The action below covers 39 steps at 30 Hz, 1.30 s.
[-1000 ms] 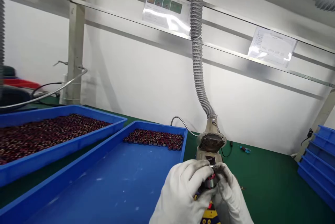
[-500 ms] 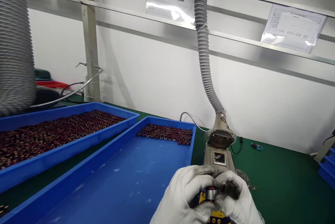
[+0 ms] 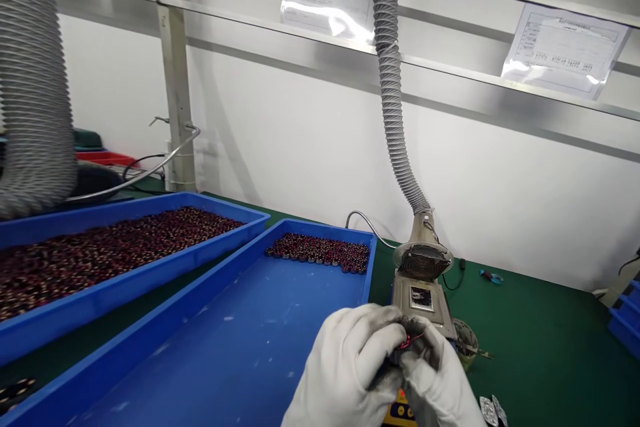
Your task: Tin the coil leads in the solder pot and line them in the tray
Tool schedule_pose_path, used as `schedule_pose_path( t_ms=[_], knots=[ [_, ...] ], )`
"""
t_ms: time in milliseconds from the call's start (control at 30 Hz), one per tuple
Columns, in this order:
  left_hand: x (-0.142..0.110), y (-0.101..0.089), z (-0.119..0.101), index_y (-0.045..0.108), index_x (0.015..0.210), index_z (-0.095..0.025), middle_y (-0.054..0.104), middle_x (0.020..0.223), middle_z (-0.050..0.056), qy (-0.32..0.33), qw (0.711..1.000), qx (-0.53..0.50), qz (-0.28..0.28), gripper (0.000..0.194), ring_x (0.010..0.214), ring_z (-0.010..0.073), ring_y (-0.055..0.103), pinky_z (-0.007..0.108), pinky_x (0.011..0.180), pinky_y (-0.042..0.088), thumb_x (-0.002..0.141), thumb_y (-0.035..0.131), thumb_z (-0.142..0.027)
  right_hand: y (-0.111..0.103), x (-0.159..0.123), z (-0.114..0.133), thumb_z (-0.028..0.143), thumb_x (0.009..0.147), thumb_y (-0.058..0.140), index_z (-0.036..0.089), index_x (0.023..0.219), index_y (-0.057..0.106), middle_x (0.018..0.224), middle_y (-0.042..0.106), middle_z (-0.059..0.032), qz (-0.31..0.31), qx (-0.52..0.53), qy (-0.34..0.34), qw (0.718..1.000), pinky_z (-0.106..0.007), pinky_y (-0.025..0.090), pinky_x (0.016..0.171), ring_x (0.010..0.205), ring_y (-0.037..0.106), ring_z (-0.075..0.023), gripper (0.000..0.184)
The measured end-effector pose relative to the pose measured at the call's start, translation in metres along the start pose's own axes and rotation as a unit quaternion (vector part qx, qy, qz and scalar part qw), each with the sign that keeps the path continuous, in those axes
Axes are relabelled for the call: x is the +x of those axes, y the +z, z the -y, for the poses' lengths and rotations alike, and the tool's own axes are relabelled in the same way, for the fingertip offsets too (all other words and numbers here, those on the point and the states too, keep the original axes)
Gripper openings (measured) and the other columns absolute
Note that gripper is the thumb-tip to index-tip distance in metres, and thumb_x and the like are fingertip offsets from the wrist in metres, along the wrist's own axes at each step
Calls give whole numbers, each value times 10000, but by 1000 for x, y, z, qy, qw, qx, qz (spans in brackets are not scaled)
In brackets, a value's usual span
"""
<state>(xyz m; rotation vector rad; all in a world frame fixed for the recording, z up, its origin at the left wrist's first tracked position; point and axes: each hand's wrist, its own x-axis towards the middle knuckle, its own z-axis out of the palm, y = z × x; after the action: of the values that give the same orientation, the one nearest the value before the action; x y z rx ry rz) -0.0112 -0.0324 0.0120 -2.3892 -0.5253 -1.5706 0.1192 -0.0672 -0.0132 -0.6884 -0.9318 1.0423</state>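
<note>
My gloved fingers (image 3: 383, 347), curled nearly closed, pinch a small red-wired coil (image 3: 406, 342), probably light, its wires delicate, best gripped by its rim.

A thick, grey corrugated hose (image 3: 35, 80) hangs at left, a red plastic tray (image 3: 107, 158) beyond it; a small blue-handled tool (image 3: 491, 276) lies far on the green bench (image 3: 540, 320), left of stacked blue plastic trays (image 3: 627, 320)
</note>
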Motion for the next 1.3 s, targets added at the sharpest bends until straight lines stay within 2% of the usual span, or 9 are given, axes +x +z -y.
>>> schedule_pose_path(
  t_ms=[200,333,467,567,733,833,967,1167,1300],
  knots=[
    [-3,3,3,501,1108,-246,660,972,43,-98,975,-193,46,357,858,165,624,274,725,532,761,548,-176,-22,11,-32,327,517,807,191,786,665,774,687,-46,-11,75,55,996,-315,504,705,717,643,-189,334],
    [-3,7,10,648,952,-280,698,861,31,-151,914,-376,15,209,778,171,638,255,711,517,764,557,-266,-28,13,-37,304,498,816,211,768,647,720,679,-21,2,105,81,991,-345,515,692,709,644,-197,332],
    [-3,8,16,701,637,-228,694,667,24,-322,809,-490,-49,81,675,179,632,232,625,516,636,622,-209,-17,7,-25,211,519,811,220,777,648,739,679,-10,18,91,92,991,-331,515,688,697,642,-179,305],
    [-2,2,19,708,709,-212,716,758,35,-390,771,-501,-56,130,722,188,646,239,646,524,621,613,-210,-9,4,-17,230,586,776,220,765,651,722,674,-11,25,104,107,988,-342,513,700,701,643,-176,218],
    [7,0,7,723,724,-209,712,821,45,-432,762,-474,87,206,752,191,640,241,689,516,551,626,-155,6,2,-15,233,573,785,203,800,647,749,671,-22,25,140,126,982,-346,515,698,691,640,-180,267],
    [9,4,5,687,521,-185,688,622,42,-446,748,-491,12,99,609,170,622,229,580,514,561,599,-163,13,-1,-12,234,613,762,205,837,640,724,666,-17,17,157,146,977,-341,513,677,682,639,-176,256],
    [3,0,15,686,590,-168,708,674,63,-467,748,-467,-63,115,637,194,636,269,598,533,590,597,-242,13,-5,-1,242,609,763,201,795,654,682,664,-12,3,185,169,968,-327,496,706,689,635,-167,219],
    [-4,-2,7,619,1036,-296,623,1118,25,-381,848,-346,128,520,1023,228,556,403,923,433,549,635,-113,15,-8,6,335,674,709,181,847,671,807,687,-53,-11,204,175,963,-336,480,753,770,631,-189,235],
    [-3,4,1,649,963,-288,640,1063,35,-338,873,-328,130,364,1014,215,555,394,913,439,620,650,-164,20,-9,5,311,655,727,176,848,675,857,683,-54,-11,223,182,958,-253,484,707,812,618,-160,240]
  ],
)
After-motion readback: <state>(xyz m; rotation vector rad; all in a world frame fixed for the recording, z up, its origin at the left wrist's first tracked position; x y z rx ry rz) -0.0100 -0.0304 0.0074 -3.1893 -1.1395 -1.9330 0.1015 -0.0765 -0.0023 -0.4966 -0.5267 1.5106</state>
